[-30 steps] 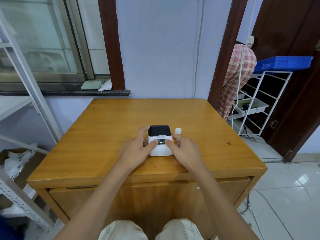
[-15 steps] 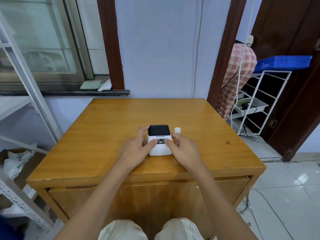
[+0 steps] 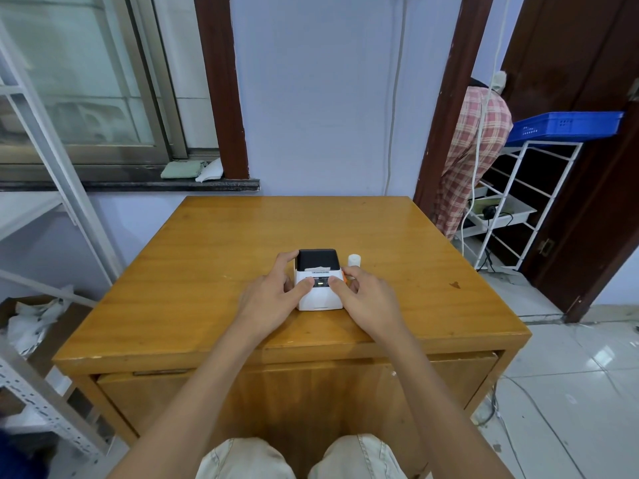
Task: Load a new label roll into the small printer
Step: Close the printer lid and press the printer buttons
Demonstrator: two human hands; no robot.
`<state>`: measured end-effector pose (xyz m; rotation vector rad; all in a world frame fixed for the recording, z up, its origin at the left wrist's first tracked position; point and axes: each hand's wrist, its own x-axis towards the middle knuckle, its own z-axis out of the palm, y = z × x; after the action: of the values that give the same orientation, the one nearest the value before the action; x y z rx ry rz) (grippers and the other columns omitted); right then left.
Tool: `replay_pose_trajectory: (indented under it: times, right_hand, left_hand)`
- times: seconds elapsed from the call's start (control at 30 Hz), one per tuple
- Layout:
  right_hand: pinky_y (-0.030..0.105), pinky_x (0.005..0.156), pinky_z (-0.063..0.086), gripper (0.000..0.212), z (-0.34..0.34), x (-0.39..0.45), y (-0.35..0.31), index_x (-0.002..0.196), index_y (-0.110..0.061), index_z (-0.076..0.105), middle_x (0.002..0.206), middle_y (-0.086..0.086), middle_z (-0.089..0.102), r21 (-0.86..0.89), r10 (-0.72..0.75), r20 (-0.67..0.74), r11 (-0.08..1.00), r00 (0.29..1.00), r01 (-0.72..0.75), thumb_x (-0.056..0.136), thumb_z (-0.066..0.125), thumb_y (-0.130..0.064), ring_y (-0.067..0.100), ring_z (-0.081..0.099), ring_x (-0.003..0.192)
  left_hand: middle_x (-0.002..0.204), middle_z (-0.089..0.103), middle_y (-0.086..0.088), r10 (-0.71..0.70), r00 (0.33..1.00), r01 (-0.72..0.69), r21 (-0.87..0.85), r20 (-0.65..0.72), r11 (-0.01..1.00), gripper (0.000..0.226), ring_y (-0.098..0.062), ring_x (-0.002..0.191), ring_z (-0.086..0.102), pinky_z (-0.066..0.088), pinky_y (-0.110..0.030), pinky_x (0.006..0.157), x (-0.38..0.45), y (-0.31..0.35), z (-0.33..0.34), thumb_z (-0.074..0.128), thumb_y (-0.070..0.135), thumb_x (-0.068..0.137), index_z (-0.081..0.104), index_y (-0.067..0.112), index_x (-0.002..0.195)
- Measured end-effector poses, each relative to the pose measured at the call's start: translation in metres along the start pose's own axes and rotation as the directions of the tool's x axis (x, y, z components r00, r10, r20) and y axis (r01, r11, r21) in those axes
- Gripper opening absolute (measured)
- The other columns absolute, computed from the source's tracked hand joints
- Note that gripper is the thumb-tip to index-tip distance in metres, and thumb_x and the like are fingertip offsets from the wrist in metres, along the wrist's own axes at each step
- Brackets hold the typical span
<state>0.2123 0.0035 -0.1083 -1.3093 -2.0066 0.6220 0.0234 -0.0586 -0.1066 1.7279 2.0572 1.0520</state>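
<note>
A small white printer with a black lid stands near the front middle of the wooden table. Its lid is down. My left hand wraps its left side, thumb on the front panel and forefinger beside the lid. My right hand holds its right side, thumb on the front panel next to the lit display, fingers over an orange part on the side. A small white label roll stands upright just right of the printer, behind my right fingers.
A person in a checked garment bends in the doorway at the back right. A white wire rack with a blue tray stands there. Metal shelving and a box of paper are on the left.
Both hands stay on the printer's sides. The thumbs have shifted slightly on the front panel; the printer and the roll have not moved.
</note>
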Motion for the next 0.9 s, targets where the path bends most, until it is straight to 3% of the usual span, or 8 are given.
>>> replay_pose_trajectory:
  times: [0.9]
  right_hand:
    - [0.030,0.055,0.036,0.038,0.0001,0.0000,0.0003,0.120,-0.026,0.069,0.062,-0.008,0.053,0.000,-0.015,-0.008,1.000,1.000,0.015,0.097,0.053,-0.052,0.009,0.053,0.061]
  left_hand:
    - [0.065,0.057,0.010,-0.005,1.000,0.005,0.024,-0.004,1.000,0.060,-0.011,0.060,0.058,0.040,-0.032,0.057,0.0012,0.0003,0.0006,0.052,0.054,0.100,0.034,0.040,0.156]
